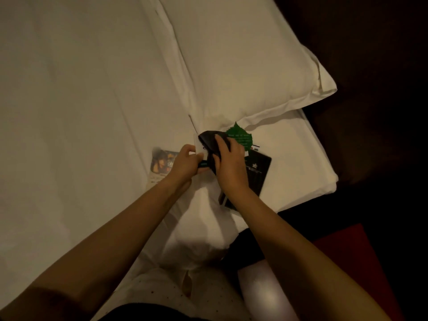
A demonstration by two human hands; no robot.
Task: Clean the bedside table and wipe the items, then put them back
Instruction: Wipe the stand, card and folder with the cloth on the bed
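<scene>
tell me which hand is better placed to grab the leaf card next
Probably right: the right hand lies beside the leaf card, though it grips the cloth. The left hand is farther and holds a white card.

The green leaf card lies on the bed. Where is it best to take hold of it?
Probably pinch its free right edge, coming from the right: the green leaf card lies flat on the sheet, and the right hand covers its left part.
</scene>
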